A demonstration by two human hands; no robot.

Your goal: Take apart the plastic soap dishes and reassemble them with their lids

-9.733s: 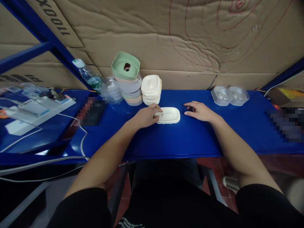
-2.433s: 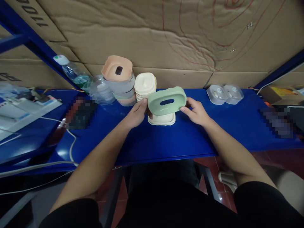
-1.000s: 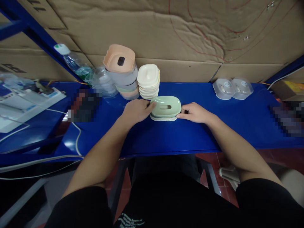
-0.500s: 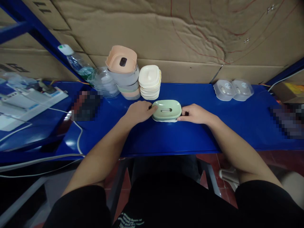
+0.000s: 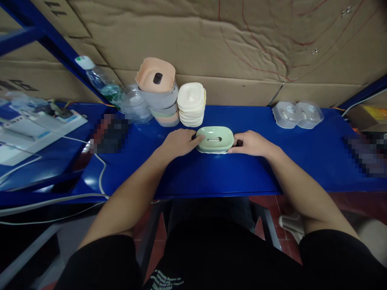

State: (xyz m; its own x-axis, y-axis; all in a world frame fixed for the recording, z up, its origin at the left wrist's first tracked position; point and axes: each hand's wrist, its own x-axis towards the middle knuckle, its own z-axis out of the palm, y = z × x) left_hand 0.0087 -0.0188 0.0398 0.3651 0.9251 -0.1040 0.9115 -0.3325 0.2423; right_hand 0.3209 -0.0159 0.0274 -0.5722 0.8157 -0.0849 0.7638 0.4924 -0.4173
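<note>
A pale green oval dish with a slot in its middle, much like a soap dish, sits on the blue table in front of me. Below its rim runs a darker green band, and a whitish edge shows at the bottom. My left hand grips its left end, thumb over the rim and fingers hidden behind. At the right end, my right hand pinches the side with thumb low and index finger higher. What lies under the dish cannot be made out.
Behind the dish stand stacked cream lids and stacked peach and grey tubs. Clear round plastic pieces and a bottle are further left. Two clear cases lie back right. A power strip with cables is at left.
The dish and both hands appear shifted slightly to the right and a touch up, partly because the whole view moved a little. The hold on both ends is the same.
</note>
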